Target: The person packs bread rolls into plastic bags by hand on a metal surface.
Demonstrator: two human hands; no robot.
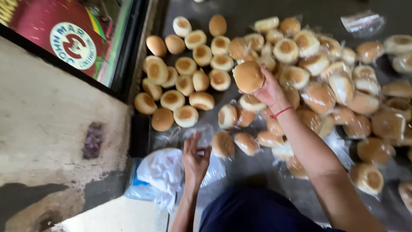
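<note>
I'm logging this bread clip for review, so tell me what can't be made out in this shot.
- Head view: the fingers of the right hand are hidden behind the bun it holds.
- Head view: motion blur smears the left hand on the clear plastic bags; its grip is unclear.
- Head view: the wrapped buns at right are cut off by the frame edge.
- Head view: the contents of the white bag are hidden by its folds.
</note>
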